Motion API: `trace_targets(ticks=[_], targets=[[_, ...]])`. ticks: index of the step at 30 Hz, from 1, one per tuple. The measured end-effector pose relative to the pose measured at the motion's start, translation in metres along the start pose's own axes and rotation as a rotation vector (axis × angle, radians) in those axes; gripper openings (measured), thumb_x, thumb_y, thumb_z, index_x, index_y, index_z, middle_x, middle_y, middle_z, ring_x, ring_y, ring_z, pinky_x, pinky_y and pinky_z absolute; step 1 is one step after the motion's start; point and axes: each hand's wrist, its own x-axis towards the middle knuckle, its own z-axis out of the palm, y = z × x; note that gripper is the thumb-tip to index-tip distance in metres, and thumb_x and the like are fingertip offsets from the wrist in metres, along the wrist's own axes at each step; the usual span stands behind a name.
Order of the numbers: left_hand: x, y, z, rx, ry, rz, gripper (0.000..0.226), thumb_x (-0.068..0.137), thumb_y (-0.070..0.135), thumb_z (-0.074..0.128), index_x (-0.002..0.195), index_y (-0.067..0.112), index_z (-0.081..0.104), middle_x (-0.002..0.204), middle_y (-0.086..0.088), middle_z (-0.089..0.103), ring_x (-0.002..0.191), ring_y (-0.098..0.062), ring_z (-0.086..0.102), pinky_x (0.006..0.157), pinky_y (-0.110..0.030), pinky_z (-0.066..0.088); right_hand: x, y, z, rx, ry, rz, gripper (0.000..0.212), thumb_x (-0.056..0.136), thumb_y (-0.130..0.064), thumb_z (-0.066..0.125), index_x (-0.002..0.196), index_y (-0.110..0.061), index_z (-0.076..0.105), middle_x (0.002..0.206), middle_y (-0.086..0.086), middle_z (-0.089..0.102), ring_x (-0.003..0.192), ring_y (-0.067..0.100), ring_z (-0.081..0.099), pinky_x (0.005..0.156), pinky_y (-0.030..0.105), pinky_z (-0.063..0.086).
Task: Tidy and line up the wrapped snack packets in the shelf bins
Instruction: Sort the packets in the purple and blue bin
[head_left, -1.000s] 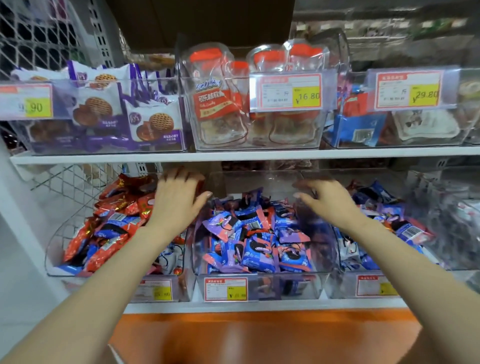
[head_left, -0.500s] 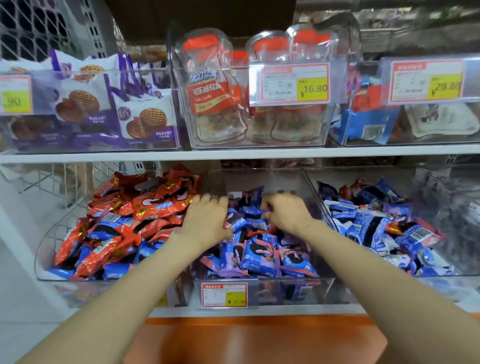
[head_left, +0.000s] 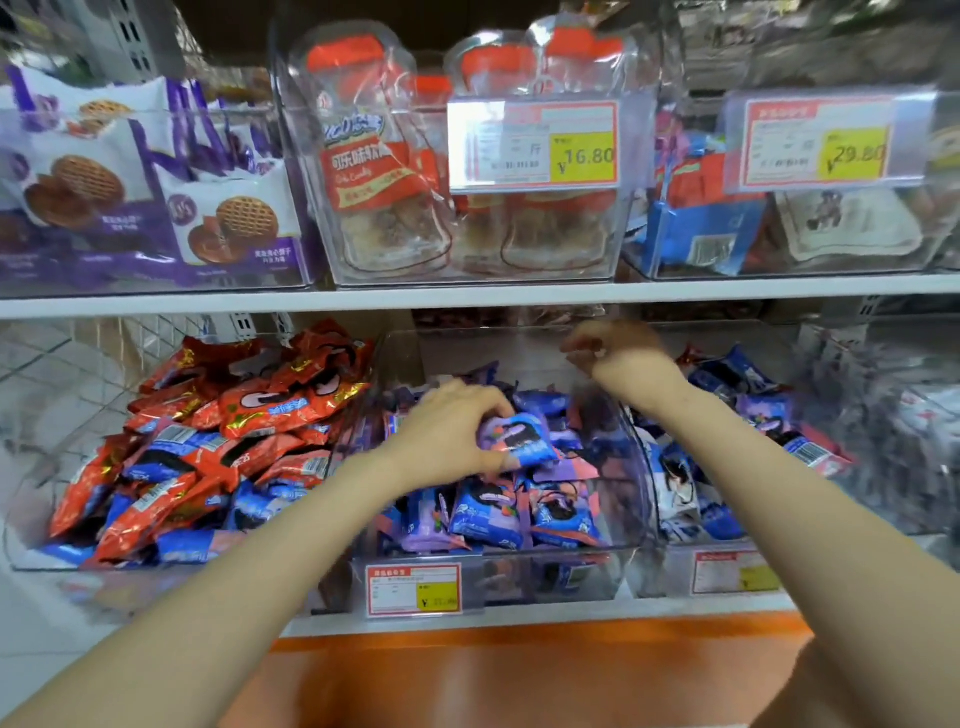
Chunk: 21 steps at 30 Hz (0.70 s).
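Observation:
On the lower shelf stand three clear bins of wrapped snack packets. The middle bin (head_left: 626, 558) holds blue and purple packets. My left hand (head_left: 452, 431) reaches into it and grips one blue-and-purple packet (head_left: 519, 436) on top of the pile. My right hand (head_left: 618, 353) is raised above the back of the same bin, blurred, fingers curled; I see nothing in it. The left bin (head_left: 21, 551) is heaped with red and blue packets (head_left: 218, 441). The right bin (head_left: 670, 566) holds blue, white and purple packets (head_left: 737, 415).
The upper shelf (head_left: 467, 299) carries clear bins with purple biscuit bags (head_left: 228, 223), orange-lidded candy packs (head_left: 379, 171) and blue packs (head_left: 706, 228), with price tags (head_left: 535, 143) on the fronts. An orange panel (head_left: 519, 670) runs below the lower shelf. A wire rack stands at far left.
My left hand moved right and closed round a blue-and-purple packet. My right hand lifted out of the pile toward the back of the middle bin.

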Motion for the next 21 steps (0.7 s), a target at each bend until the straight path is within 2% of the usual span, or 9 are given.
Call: trace_targets(ticks=[4, 6, 8, 9, 11, 13, 15, 18, 21], targets=[[0.021, 0.012, 0.021, -0.160, -0.143, 0.111, 0.052, 0.080, 0.046, 0.067, 0.124, 0.021, 0.056, 0.120, 0.003, 0.058, 0.112, -0.015, 0.046, 0.094, -0.030, 0.036, -0.010, 0.003, -0.006, 0.060, -0.003, -0.006, 0.019, 0.089, -0.011, 0.058, 0.102, -0.009, 0.072, 0.110, 0.010, 0.068, 0.103, 0.029, 0.061, 0.092, 0.032, 0.044], [0.030, -0.004, 0.018, -0.245, -0.044, 0.001, 0.044, 0.085, 0.041, 0.064, 0.121, 0.017, 0.059, 0.120, -0.002, 0.062, 0.112, -0.019, 0.055, 0.094, -0.033, 0.042, -0.017, 0.008, -0.006, 0.129, -0.008, 0.016, 0.018, 0.088, -0.010, 0.059, 0.100, -0.010, 0.072, 0.108, 0.009, 0.069, 0.102, 0.028, 0.062, 0.092, 0.034, 0.046], [0.039, -0.028, 0.016, -0.109, 0.001, -0.154, 0.036, 0.089, 0.036, 0.061, 0.119, 0.016, 0.059, 0.119, -0.006, 0.062, 0.111, -0.025, 0.057, 0.091, -0.032, 0.044, -0.022, 0.013, -0.009, 0.154, -0.005, 0.048, 0.019, 0.088, -0.011, 0.059, 0.101, -0.013, 0.072, 0.108, 0.006, 0.069, 0.102, 0.025, 0.062, 0.090, 0.032, 0.046], [0.042, -0.039, 0.017, -0.004, -0.041, -0.174, 0.036, 0.089, 0.033, 0.061, 0.120, 0.016, 0.057, 0.122, -0.007, 0.060, 0.114, -0.026, 0.054, 0.091, -0.031, 0.042, -0.025, 0.016, -0.011, 0.151, 0.000, 0.056, 0.020, 0.088, -0.012, 0.059, 0.102, -0.014, 0.072, 0.108, 0.005, 0.069, 0.102, 0.024, 0.062, 0.089, 0.029, 0.045], [0.048, -0.051, 0.025, 0.109, -0.165, -0.066, 0.042, 0.085, 0.028, 0.066, 0.123, 0.016, 0.055, 0.127, -0.007, 0.053, 0.121, -0.025, 0.047, 0.095, -0.030, 0.037, -0.031, 0.019, -0.013, 0.141, 0.014, 0.050, 0.019, 0.087, -0.012, 0.060, 0.101, -0.016, 0.073, 0.105, 0.003, 0.071, 0.098, 0.022, 0.063, 0.086, 0.027, 0.044], [0.055, -0.053, 0.034, 0.187, -0.247, 0.059, 0.055, 0.080, 0.028, 0.070, 0.131, 0.019, 0.050, 0.133, -0.005, 0.046, 0.126, -0.023, 0.038, 0.100, -0.029, 0.032, -0.037, 0.020, -0.014, 0.149, 0.024, 0.026, 0.016, 0.087, -0.012, 0.061, 0.096, -0.016, 0.074, 0.100, 0.003, 0.072, 0.094, 0.022, 0.065, 0.087, 0.029, 0.048], [0.064, -0.052, 0.039, 0.237, -0.298, 0.101, 0.066, 0.079, 0.032, 0.071, 0.138, 0.024, 0.042, 0.141, -0.002, 0.039, 0.129, -0.023, 0.030, 0.103, -0.028, 0.026, -0.041, 0.021, -0.013, 0.155, 0.019, 0.014, 0.014, 0.086, -0.013, 0.063, 0.093, -0.017, 0.074, 0.097, 0.004, 0.072, 0.091, 0.021, 0.066, 0.087, 0.033, 0.050], [0.079, -0.050, 0.040, 0.184, -0.432, 0.074, 0.076, 0.079, 0.036, 0.072, 0.144, 0.026, 0.033, 0.151, -0.001, 0.027, 0.135, -0.024, 0.025, 0.108, -0.030, 0.025, -0.043, 0.021, -0.013, 0.163, 0.008, 0.007, 0.012, 0.087, -0.016, 0.063, 0.092, -0.019, 0.074, 0.094, 0.002, 0.072, 0.089, 0.018, 0.065, 0.085, 0.033, 0.050], [0.087, -0.049, 0.036, 0.030, -0.605, -0.017, 0.084, 0.076, 0.040, 0.074, 0.146, 0.025, 0.029, 0.155, 0.000, 0.022, 0.140, -0.021, 0.024, 0.113, -0.032, 0.024, -0.043, 0.021, -0.012, 0.171, 0.008, -0.003, 0.012, 0.087, -0.017, 0.063, 0.093, -0.019, 0.074, 0.092, 0.002, 0.072, 0.087, 0.018, 0.064, 0.084, 0.035, 0.050]])
